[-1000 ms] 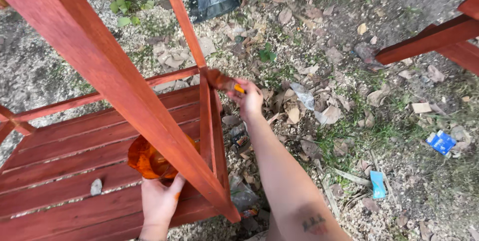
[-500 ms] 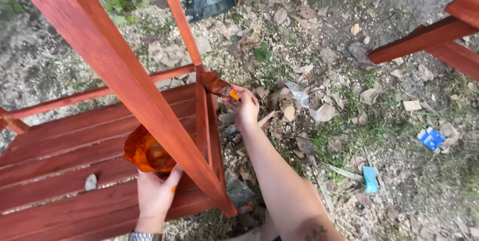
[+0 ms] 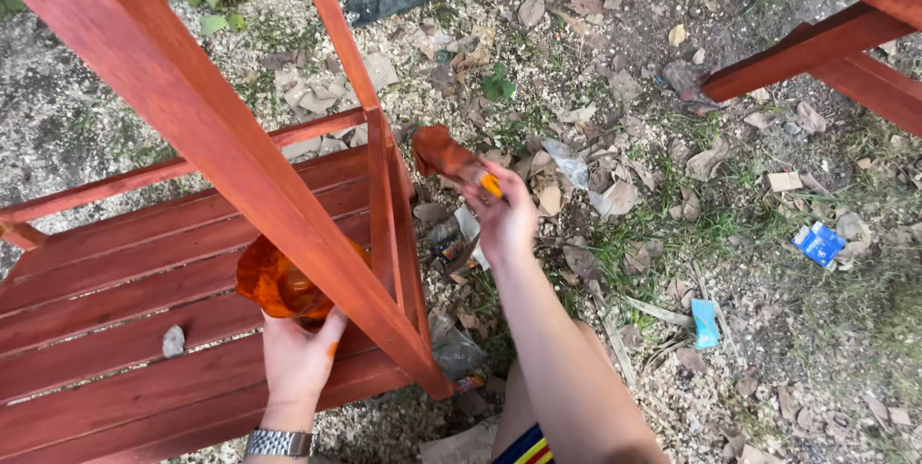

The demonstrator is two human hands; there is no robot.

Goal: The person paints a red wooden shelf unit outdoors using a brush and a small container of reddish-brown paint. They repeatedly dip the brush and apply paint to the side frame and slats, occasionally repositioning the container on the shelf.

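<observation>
Staining: right hand grips stain-soaked brush by red slatted wooden frame. Left hand clasps orange plastic cup; tilting risks spillage.

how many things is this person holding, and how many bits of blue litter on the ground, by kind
paintbrush in right hand: 1
orange container in left hand: 1
blue litter pieces: 2
total: 4
</observation>
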